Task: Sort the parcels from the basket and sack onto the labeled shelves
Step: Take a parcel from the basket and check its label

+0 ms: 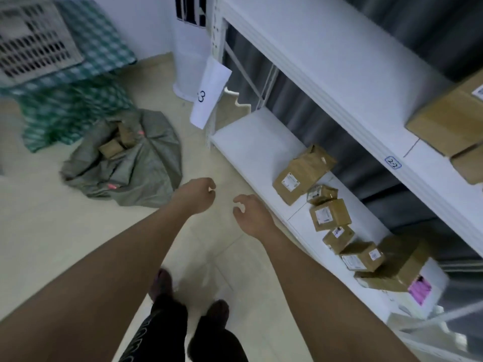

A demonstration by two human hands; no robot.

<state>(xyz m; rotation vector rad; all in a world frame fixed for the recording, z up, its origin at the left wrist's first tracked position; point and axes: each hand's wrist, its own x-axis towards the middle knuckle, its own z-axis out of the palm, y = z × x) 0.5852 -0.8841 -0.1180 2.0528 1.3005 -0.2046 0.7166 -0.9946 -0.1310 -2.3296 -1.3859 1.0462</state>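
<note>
While my left hand (196, 193) and right hand (251, 214) hung over the floor tiles (39, 231), both held nothing, fingers loosely curled. Brown parcels (329, 215) lay in a row on the white lower shelf (251, 150) just right of my right hand. Farther off, left of the shelves, the grey sack (138, 168) sat open on the floor with parcels inside, and beyond it the slotted basket (34, 40) rested on a green checked cloth (99, 40).
</note>
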